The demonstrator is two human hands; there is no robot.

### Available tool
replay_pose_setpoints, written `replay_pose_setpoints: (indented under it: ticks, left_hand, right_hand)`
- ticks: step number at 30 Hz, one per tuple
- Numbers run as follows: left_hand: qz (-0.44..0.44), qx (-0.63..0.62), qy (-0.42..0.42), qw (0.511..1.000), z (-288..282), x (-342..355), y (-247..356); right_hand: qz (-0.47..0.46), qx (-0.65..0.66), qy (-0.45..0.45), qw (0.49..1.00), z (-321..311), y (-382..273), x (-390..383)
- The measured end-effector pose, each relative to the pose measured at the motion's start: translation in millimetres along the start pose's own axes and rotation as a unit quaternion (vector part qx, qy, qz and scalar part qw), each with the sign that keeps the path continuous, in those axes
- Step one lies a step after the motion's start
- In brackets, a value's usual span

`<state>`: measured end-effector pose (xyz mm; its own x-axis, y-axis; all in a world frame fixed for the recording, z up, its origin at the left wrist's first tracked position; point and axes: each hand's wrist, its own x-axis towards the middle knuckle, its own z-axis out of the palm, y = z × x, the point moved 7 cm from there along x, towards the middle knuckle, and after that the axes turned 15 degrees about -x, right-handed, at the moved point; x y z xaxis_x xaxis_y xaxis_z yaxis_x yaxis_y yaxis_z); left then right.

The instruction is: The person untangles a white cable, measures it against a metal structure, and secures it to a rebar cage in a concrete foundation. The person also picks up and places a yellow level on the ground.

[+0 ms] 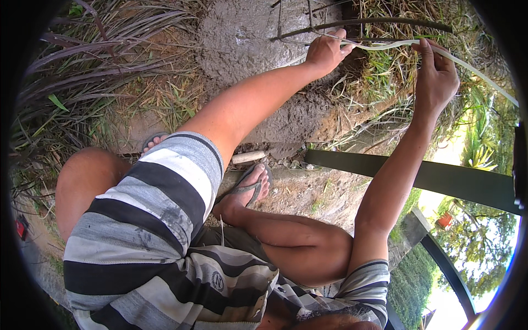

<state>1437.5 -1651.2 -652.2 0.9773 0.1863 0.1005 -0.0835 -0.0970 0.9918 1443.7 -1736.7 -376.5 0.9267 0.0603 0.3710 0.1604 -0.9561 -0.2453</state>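
My left hand (325,55) is closed on a pale flexible strip (385,46) beside a cage of dark rusty rods (297,31) at the top centre; its fingertips are close to the rods, and whether they touch is unclear. Farther right, my right hand (435,77) pinches the same strip between thumb and fingers. The strip curves past it toward the right rim. The rods lie over wet grey mud or mortar (231,38), beside a dark trench edge with dry grass.
A pale wooden handle (247,157) lies near my sandalled foot (247,187). A dark green flat beam (467,186) runs to the right rim. Long purplish grass blades (82,66) fill the upper left. A sunlit garden with trees (467,236) shows at the right.
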Motion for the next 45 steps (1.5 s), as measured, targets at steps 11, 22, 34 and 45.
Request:
replay_pose_setpoints:
  ticks: [11,22,34,45]
  left_hand:
    - [-0.003,-0.009,0.023,1.000,0,1,-2]
    - [-0.002,-0.011,0.030,0.999,3,2,-3]
    - [0.024,0.012,0.054,0.998,-3,3,-3]
    - [-0.003,-0.159,0.023,0.987,4,1,-4]
  right_hand:
    - [0.025,-0.056,0.017,0.998,-7,29,4]
    - [0.056,0.029,0.012,0.998,6,46,3]
    - [0.037,0.063,-0.057,0.996,19,43,-7]
    - [0.305,0.337,-0.130,0.881,107,98,-50]
